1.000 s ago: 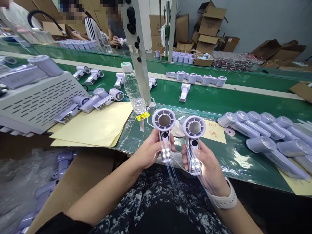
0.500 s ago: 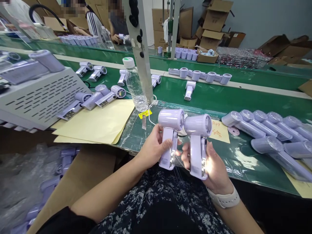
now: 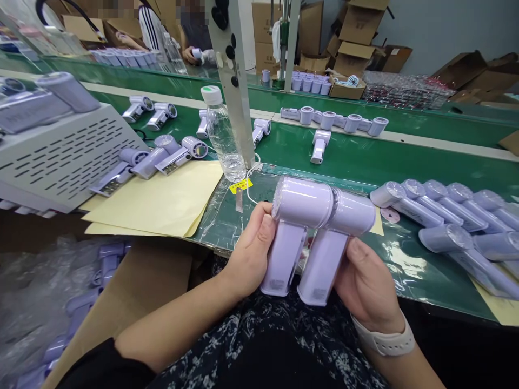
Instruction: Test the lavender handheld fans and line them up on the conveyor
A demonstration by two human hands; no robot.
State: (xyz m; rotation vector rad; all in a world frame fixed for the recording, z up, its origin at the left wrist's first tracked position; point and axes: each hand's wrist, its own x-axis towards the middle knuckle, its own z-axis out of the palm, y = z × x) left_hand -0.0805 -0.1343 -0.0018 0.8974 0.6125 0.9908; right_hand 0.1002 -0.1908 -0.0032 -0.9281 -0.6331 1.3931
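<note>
Two lavender handheld fans are held side by side over the near edge of the bench. My left hand is closed around the handle of the left fan, thumb at its side and the other fingers mostly behind. My right hand grips the right fan along its handle. Their barrel-shaped heads point sideways, close together or touching. Smooth handle sides with small printed labels near the bottom face me. Rows of similar fans lie on the bench at the right.
A clear plastic bottle stands by a metal post. Yellow paper sheets lie at the left beside a slotted grey box with fans on and against it. Below is an open carton. More fans line the green belt. Co-workers sit opposite.
Both fans have been turned, so their plain handle sides now face me instead of the sides with lit, shiny strips. They also appear a little closer to the camera.
</note>
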